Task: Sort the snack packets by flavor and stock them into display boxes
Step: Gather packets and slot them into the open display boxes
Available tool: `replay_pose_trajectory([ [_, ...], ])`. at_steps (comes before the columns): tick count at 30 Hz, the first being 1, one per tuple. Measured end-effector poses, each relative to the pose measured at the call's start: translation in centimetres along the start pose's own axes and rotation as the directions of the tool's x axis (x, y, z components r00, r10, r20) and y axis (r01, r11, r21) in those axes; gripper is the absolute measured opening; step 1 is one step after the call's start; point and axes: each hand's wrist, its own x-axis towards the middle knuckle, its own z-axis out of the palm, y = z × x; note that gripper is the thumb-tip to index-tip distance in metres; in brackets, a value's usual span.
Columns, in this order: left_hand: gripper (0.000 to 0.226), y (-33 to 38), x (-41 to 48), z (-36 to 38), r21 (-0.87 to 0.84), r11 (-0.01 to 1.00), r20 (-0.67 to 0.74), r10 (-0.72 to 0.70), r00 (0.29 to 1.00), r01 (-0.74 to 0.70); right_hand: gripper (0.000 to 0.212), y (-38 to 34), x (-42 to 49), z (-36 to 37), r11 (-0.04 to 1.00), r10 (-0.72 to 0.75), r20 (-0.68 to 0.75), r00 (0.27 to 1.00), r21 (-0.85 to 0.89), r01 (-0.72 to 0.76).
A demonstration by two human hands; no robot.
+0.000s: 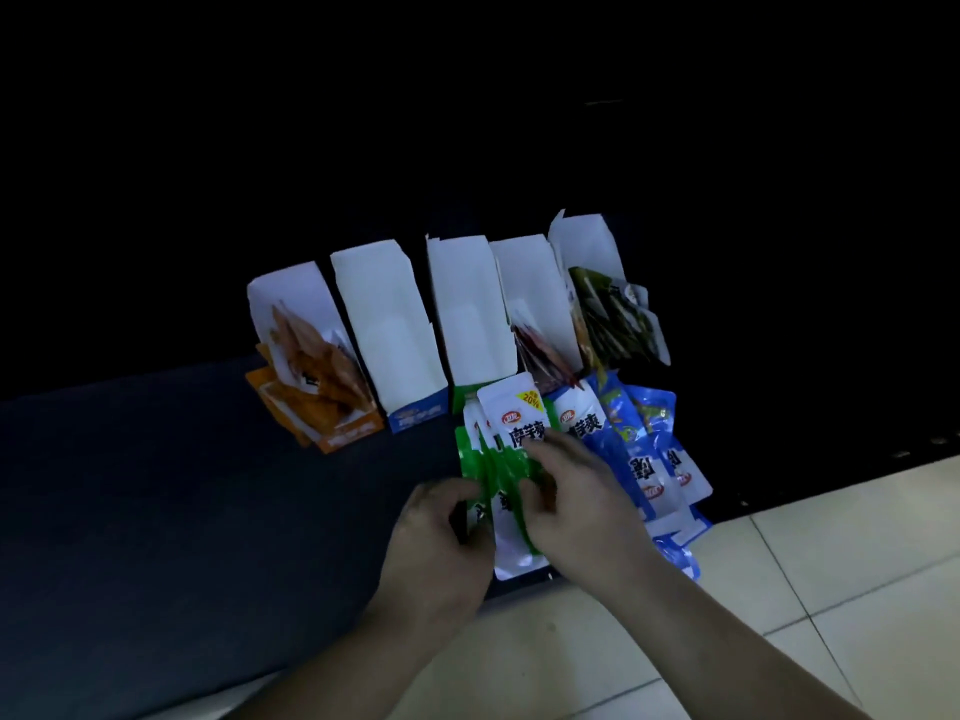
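Snack packets (506, 423) in green and white are what I have in the middle of the head view, fanned out as a small bunch just in front of the row of display boxes. The left hand (441, 537) has its fingers curled round the lower left edge of the bunch. The right hand (582, 506) pinches it from the right, thumb and fingers laid over the printed faces, so both hands are clamped on the same bunch and sit close together.

Just right of the bunch, a loose heap of blue packets (639, 459) lies on the dark surface (156, 485), some of it hanging over the edge toward the tiled floor (805, 589).

Behind, I count five boxes side by side, all leaning back with white insides showing. The orange box (291, 293) at far left holds orange packets (322, 366). Next comes the blue box (384, 304), then the green box (462, 293), its front partly covered by the bunch. The fourth box (530, 272) holds red packets (540, 350), and the fifth box (587, 241) holds dark green packets (613, 314). The feed is dim, and I cannot read the box fronts
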Motion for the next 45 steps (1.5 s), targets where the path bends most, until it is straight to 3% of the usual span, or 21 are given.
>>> replay_pose_trajectory([
  [3,0.031,0.0,0.3,0.9,-0.153,0.979,0.006,-0.134,0.991,0.134,0.047,0.0,0.0,0.5,0.999,-0.01,-0.008,1.0,0.042,0.01],
  [7,0.038,0.4,1.4,0.7,-0.267,0.944,-0.042,-0.215,0.976,0.196,0.039,0.1,-0.3,1.2,0.991,0.007,-0.086,0.996,0.133,0.004],
  [11,0.047,-0.3,1.3,0.6,-0.344,0.91,-0.018,-0.253,0.967,0.232,0.046,-0.1,-0.8,1.8,0.988,0.042,-0.043,0.998,0.151,-0.035],
  [17,0.027,-0.3,-0.2,-0.3,-0.392,0.904,-0.015,-0.192,0.981,0.171,0.048,-0.1,-1.6,2.6,0.995,-0.047,0.009,0.999,0.084,0.046],
  [25,0.041,0.3,0.4,-0.1,-0.31,0.929,-0.022,-0.222,0.975,0.204,0.046,0.5,-1.5,2.4,0.996,-0.023,-0.045,0.999,0.083,0.027],
  [28,0.049,1.1,1.0,0.3,-0.351,0.904,-0.017,-0.269,0.963,0.246,0.042,0.6,-1.4,2.3,0.995,0.004,-0.022,1.0,0.096,-0.002],
  [31,0.042,1.5,0.9,0.2,-0.393,0.876,0.041,-0.288,0.957,0.281,0.047,0.5,-1.3,2.2,0.994,-0.002,0.016,1.0,0.11,0.0],
  [38,0.047,2.1,-0.8,-1.4,-0.469,0.844,0.147,-0.214,0.966,0.259,0.048,-0.3,-1.1,2.4,0.947,0.001,0.035,0.999,0.32,-0.013],
  [45,0.042,3.4,-1.4,-3.8,-0.431,0.886,0.067,-0.158,0.985,0.172,0.046,-2.0,-0.5,1.3,0.9,-0.037,-0.026,0.999,0.435,0.044],
])
